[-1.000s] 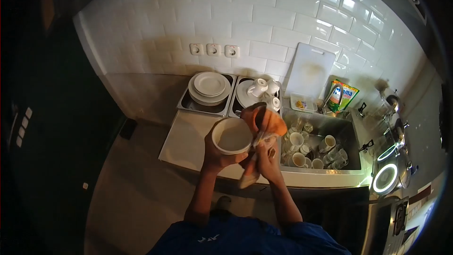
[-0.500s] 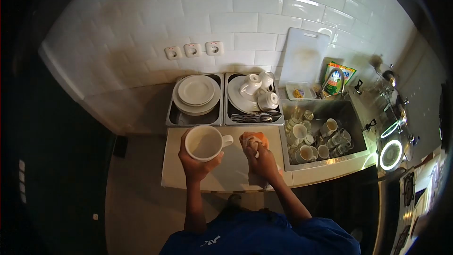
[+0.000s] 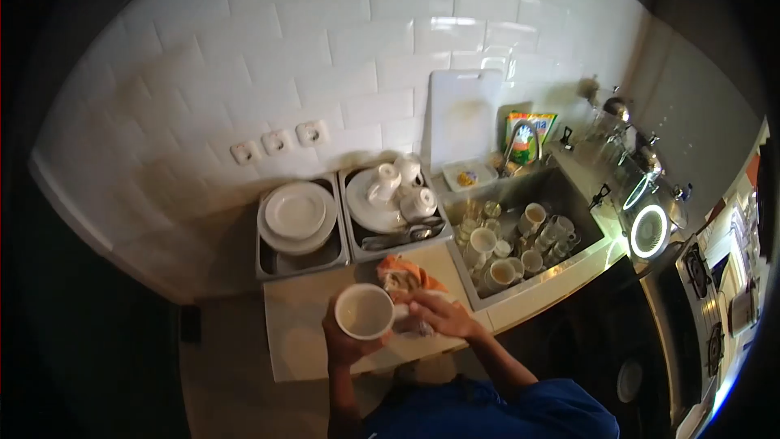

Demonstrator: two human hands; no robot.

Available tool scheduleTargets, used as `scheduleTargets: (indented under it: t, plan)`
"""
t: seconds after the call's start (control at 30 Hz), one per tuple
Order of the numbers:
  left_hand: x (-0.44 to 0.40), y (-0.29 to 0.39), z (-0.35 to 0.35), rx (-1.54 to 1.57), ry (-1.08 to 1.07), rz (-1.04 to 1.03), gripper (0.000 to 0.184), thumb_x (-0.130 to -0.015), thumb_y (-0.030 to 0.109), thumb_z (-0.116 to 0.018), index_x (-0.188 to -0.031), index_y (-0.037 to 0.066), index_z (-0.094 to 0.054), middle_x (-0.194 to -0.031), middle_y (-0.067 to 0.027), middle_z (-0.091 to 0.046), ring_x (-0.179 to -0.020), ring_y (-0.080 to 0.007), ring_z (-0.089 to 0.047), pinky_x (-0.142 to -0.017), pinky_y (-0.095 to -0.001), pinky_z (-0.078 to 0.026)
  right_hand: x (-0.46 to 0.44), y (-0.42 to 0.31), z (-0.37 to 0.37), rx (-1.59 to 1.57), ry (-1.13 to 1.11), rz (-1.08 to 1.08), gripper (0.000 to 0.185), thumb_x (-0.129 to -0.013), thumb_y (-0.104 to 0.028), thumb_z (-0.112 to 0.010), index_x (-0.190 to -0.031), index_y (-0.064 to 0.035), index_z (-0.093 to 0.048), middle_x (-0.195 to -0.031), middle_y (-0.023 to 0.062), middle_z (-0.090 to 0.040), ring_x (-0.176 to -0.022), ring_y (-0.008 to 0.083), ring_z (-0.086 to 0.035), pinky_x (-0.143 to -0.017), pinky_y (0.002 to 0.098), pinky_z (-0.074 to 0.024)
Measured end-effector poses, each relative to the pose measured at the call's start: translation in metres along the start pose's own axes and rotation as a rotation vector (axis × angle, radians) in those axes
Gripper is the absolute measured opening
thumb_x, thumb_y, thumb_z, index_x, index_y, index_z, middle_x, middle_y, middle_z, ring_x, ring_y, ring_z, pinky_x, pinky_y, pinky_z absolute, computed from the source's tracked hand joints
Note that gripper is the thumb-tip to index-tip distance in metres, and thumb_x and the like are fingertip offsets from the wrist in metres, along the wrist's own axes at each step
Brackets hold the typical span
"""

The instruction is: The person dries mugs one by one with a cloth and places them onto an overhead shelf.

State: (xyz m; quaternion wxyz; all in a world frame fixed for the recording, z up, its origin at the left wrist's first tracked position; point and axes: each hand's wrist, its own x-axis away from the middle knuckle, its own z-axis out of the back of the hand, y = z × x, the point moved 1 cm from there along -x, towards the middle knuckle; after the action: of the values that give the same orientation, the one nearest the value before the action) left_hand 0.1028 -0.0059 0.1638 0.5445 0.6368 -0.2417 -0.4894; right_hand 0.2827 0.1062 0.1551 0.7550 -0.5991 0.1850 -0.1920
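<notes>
My left hand (image 3: pixel 349 347) is wrapped round a large white cup (image 3: pixel 365 311), whose opening faces up toward the camera. On the cup's right side, my right hand (image 3: pixel 439 315) is at the handle, its fingers partly stretched out; whether they grip the handle is hard to make out. An orange and white cloth (image 3: pixel 410 274) lies crumpled on the counter (image 3: pixel 301 333), just behind my right hand and partly hidden by it.
Stacked white plates (image 3: pixel 296 211) fill the left metal tray. The right tray (image 3: pixel 370 255) holds a plate, upturned cups (image 3: pixel 418 203) and cutlery. Mugs and glasses stand in the sink (image 3: pixel 585 237). Behind it are a tap, a detergent pouch (image 3: pixel 528 136) and a cutting board (image 3: pixel 463 118).
The cloth has left my right hand and lies on the counter. My right hand has moved to the cup's handle. The camera view has turned, shifting the trays and sink left and down.
</notes>
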Motion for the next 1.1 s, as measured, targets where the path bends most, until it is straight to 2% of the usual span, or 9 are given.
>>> scheduleTargets:
  t: [0.2, 0.37, 0.5, 0.6, 0.7, 0.77, 0.93, 1.03, 1.1]
  plan:
    - [-0.011, 0.003, -0.026, 0.106, -0.182, -0.175, 0.078, -0.051, 0.02, -0.088, -0.116, 0.001, -0.048, -0.104, -0.011, -0.063, -0.096, -0.0184, -0.061, -0.083, -0.0329, -0.049, 0.027, -0.019, 0.002, 0.256, 0.078, 0.269, 0.029, -0.096, -0.022, -0.043, -0.106, 0.0026, -0.054, -0.093, 0.0152, -0.058, -0.09, 0.0262, -0.056, -0.08, 0.0342, -0.0432]
    - [-0.021, 0.029, -0.036, 0.123, -0.395, -0.17, 0.092, -0.054, 0.023, -0.088, -0.126, -0.002, -0.036, -0.113, -0.0117, -0.058, -0.105, -0.0196, -0.056, -0.095, -0.0333, -0.041, 0.049, -0.056, 0.012, 0.135, 0.175, 0.212, 0.033, -0.098, -0.023, -0.04, -0.1, 0.0052, -0.057, -0.084, 0.0114, -0.062, -0.081, 0.0148, -0.056, -0.076, 0.0284, -0.0446]
    - [-0.019, 0.04, -0.041, -0.073, -0.449, -0.222, 0.083, -0.058, 0.028, -0.086, -0.123, -0.001, -0.043, -0.113, -0.012, -0.057, -0.104, -0.0201, -0.056, -0.093, -0.0335, -0.042, 0.071, -0.076, 0.02, 0.022, 0.223, -0.004, 0.033, -0.097, -0.025, -0.043, -0.1, 0.0038, -0.058, -0.089, 0.0088, -0.063, -0.08, 0.0121, -0.056, -0.073, 0.0266, -0.0447]
    - [-0.015, 0.055, -0.047, -0.18, -0.46, -0.234, 0.072, -0.063, 0.033, -0.082, -0.119, 0.002, -0.049, -0.111, -0.0134, -0.058, -0.102, -0.0211, -0.058, -0.09, -0.0337, -0.044, 0.083, -0.067, 0.036, 0.229, 0.201, 0.097, 0.036, -0.097, -0.026, -0.042, -0.102, 0.0067, -0.057, -0.092, 0.0115, -0.064, -0.083, 0.0143, -0.059, -0.076, 0.0272, -0.0464]
    - [0.003, 0.063, -0.049, -0.195, -0.468, -0.061, 0.058, -0.072, 0.034, -0.075, -0.116, 0.005, -0.052, -0.107, -0.0143, -0.06, -0.099, -0.0227, -0.06, -0.085, -0.0349, -0.047, 0.094, -0.082, 0.047, -0.211, 0.272, 0.081, 0.044, -0.097, -0.031, -0.042, -0.106, 0.0098, -0.055, -0.096, 0.0164, -0.064, -0.088, 0.0196, -0.062, -0.081, 0.0301, -0.0486]
    - [0.016, 0.001, -0.044, -0.363, -0.51, -0.045, 0.048, -0.08, 0.031, -0.069, -0.116, 0.005, -0.051, -0.103, -0.012, -0.06, -0.094, -0.0228, -0.061, -0.078, -0.0352, -0.051, 0.102, -0.114, 0.066, -0.252, 0.317, 0.115, 0.049, -0.096, -0.035, -0.042, -0.109, 0.0112, -0.053, -0.1, 0.0194, -0.062, -0.09, 0.0239, -0.062, -0.084, 0.0333, -0.0491]
    - [0.037, -0.013, -0.045, -0.113, -0.569, -0.068, 0.047, -0.081, 0.027, -0.069, -0.118, 0.004, -0.051, -0.104, -0.0098, -0.06, -0.096, -0.0204, -0.06, -0.083, -0.0359, -0.049, 0.102, -0.213, 0.127, -0.339, 0.362, 0.235, 0.065, -0.091, -0.051, -0.042, -0.117, 0.0081, -0.049, -0.103, 0.0208, -0.062, -0.096, 0.0245, -0.061, -0.091, 0.0333, -0.0451]
    - [0.047, 0.008, -0.043, -0.049, -0.553, 0.002, 0.047, -0.081, 0.026, -0.069, -0.118, 0.004, -0.051, -0.105, -0.0101, -0.06, -0.096, -0.0214, -0.06, -0.084, -0.0366, -0.048, 0.089, -0.276, 0.17, -0.291, 0.334, 0.494, 0.044, -0.093, -0.028, -0.045, -0.11, 0.0115, -0.05, -0.102, 0.0216, -0.06, -0.096, 0.0302, -0.061, -0.091, 0.0391, -0.0467]
    - [0.054, 0.011, -0.039, -0.087, -0.538, 0.053, 0.046, -0.081, 0.026, -0.069, -0.117, 0.004, -0.051, -0.105, -0.0102, -0.06, -0.096, -0.0215, -0.06, -0.085, -0.0369, -0.048, 0.079, -0.332, 0.178, -0.047, 0.403, 0.649, 0.039, -0.093, -0.024, -0.046, -0.108, 0.0116, -0.051, -0.102, 0.0209, -0.06, -0.096, 0.0285, -0.061, -0.092, 0.0373, -0.0462]
